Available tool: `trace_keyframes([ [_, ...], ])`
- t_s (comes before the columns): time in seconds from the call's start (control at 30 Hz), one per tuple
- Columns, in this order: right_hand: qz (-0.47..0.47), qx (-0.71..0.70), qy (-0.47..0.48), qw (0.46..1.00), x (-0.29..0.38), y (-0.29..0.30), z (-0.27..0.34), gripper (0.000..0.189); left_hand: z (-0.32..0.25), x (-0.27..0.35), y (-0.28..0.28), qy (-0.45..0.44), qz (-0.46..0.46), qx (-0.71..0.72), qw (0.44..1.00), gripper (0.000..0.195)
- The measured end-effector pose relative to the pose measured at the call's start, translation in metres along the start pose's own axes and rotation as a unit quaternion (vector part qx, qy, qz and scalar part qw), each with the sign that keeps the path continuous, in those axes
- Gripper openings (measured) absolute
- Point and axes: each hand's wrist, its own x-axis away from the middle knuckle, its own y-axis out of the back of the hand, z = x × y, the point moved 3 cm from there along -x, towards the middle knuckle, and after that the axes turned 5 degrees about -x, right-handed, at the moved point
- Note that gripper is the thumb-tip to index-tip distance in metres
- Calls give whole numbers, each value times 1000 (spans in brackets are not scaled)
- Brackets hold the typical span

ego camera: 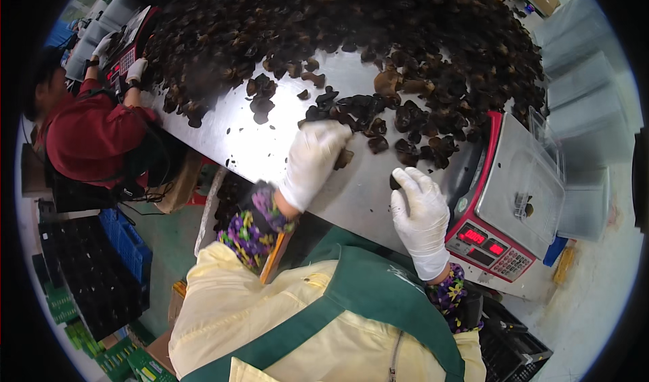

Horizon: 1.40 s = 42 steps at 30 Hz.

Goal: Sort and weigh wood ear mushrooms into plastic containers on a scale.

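My left hand, in a white glove, reaches onto the metal table with its fingers curled down at a cluster of dark wood ear mushrooms. Its fingertips are hidden, so a grip cannot be made out. A brownish piece of mushroom shows beside that hand's thumb side. Between thumb and forefinger, my gloved right hand pinches a small dark mushroom piece. Just right of this hand stands a red digital scale, with a clear plastic container on its steel pan holding a small brown piece.
A large heap of wood ear mushrooms covers the table's far side. Clear plastic bins line the right wall. At left a co-worker in red sits by another red scale. Black crates stand on the floor.
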Motion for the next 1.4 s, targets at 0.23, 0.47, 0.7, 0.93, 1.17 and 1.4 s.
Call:
trace_keyframes([
  [0.23,-7,19,23,1000,-23,-6,0,33,-14,50,22,90,-63,11,994,31],
  [0.47,10,-14,7,1000,-13,-4,5,33,49,5,18,196,-69,-58,976,31],
  [0.7,20,-20,-16,999,0,5,1,34,78,-17,-8,198,31,-81,976,30],
  [0.93,32,-37,-14,999,0,5,3,34,88,4,-4,239,-39,49,969,27],
  [1.17,28,-39,-12,999,4,6,2,34,79,-24,-1,207,33,-34,977,52],
  [1.4,16,-45,-12,999,10,11,-2,34,76,3,4,199,46,9,979,54],
])
